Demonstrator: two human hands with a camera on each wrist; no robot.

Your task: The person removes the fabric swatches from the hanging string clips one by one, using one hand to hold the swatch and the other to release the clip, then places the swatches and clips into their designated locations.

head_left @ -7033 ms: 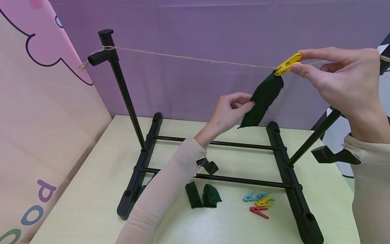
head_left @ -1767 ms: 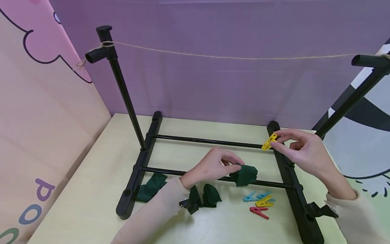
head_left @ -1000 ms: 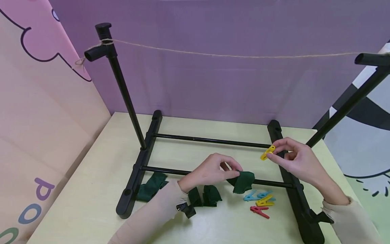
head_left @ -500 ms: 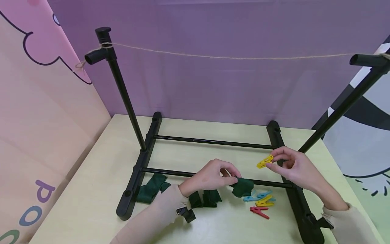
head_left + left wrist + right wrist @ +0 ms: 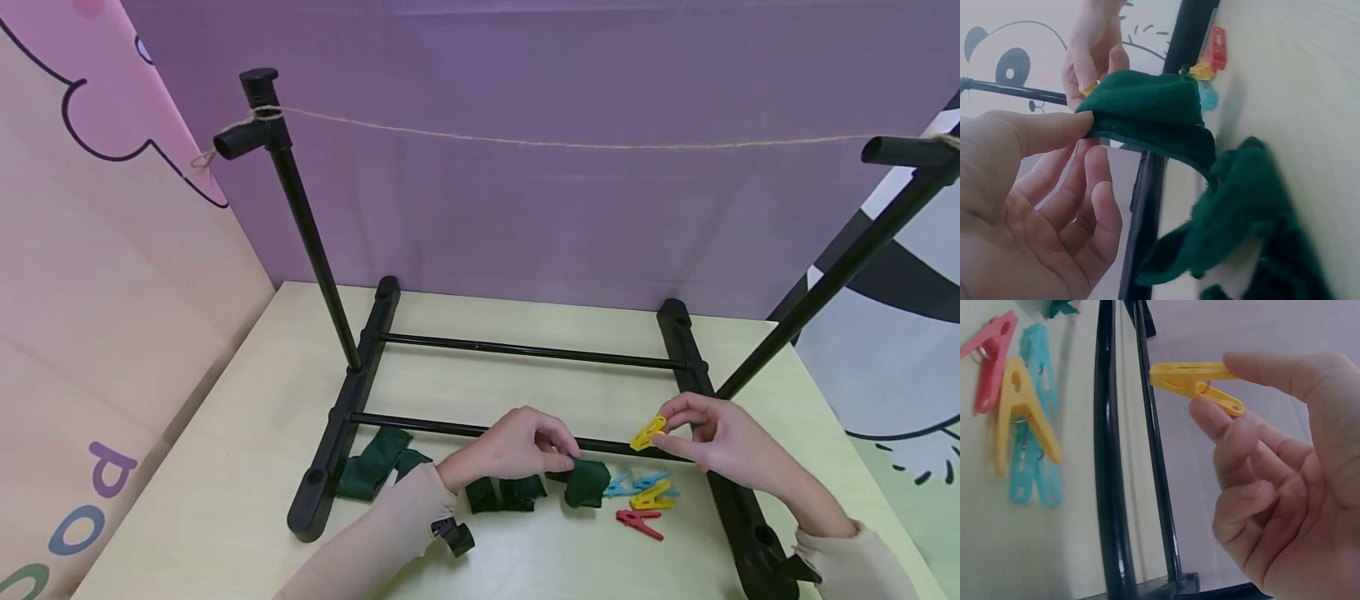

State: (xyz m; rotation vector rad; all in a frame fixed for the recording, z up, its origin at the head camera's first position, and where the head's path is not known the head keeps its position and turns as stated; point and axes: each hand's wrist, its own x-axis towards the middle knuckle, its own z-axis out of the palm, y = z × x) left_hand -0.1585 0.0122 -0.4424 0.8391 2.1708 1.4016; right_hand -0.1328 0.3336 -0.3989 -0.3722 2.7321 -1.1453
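Observation:
Between thumb and fingers, my left hand (image 5: pixel 517 450) pinches one end of a dark green cloth piece (image 5: pixel 587 483); the left wrist view shows the cloth (image 5: pixel 1147 100) folded over and drooping from the grip. My right hand (image 5: pixel 723 437) pinches a yellow clothespin (image 5: pixel 648 434) by its handles, just above the front crossbar. In the right wrist view that clothespin (image 5: pixel 1191 378) lies between thumb and fingertip, its handle ends spread apart. Several more green cloth pieces (image 5: pixel 378 462) lie on the table to the left and beneath the left hand.
Blue, yellow and red clothespins (image 5: pixel 637 523) lie on the table right of the held cloth. A black rack with two crossbars (image 5: pixel 525 349) and two uprights (image 5: pixel 311 242) stands on the table (image 5: pixel 247 433). A string (image 5: pixel 525 142) runs between the upright tops.
Seven seconds ago the yellow clothespin and green cloth were up at the string, the right hand holding the pin. Both hands have since come down, carrying cloth and clothespin toward the table.

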